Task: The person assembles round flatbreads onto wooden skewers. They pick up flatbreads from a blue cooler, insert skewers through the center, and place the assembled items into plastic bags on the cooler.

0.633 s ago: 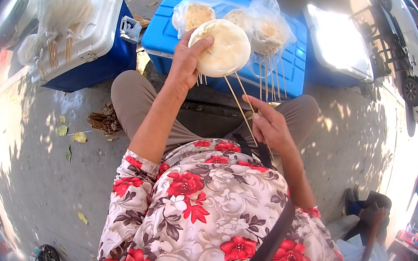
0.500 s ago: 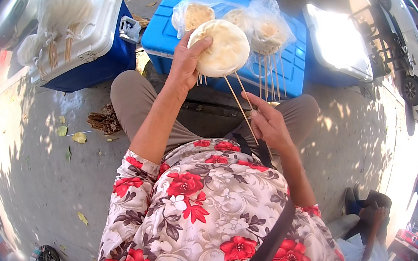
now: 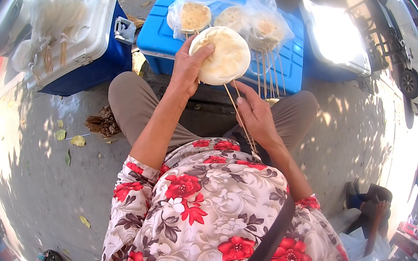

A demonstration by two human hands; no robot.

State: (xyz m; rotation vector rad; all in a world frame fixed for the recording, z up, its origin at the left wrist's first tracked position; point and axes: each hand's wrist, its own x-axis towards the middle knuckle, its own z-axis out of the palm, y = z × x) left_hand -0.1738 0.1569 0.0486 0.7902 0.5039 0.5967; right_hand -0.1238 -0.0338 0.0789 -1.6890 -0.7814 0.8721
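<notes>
A pale, round flatbread with light brown patches is gripped at its left edge by my left hand, thumb on top and fingers underneath. Thin wooden sticks run down from its lower edge toward my lap. Just below the bread, my right hand is closed on these sticks, thumb against them. Behind, on a bright blue cooler box, lie more round breads in clear plastic bags. Several sticks poke out of the bagged ones at the right.
At the left stands a dark blue cooler with a white lid, bearing plastic-wrapped sticks. Another white-lidded cooler is at the right. A brown bundle lies by my left knee. A person sits at lower right; a car is parked beyond.
My right hand has moved up and left along the sticks, closer to the bread. The bread has come slightly lower, still in my left hand, and the sticks' lower ends sit closer together.
</notes>
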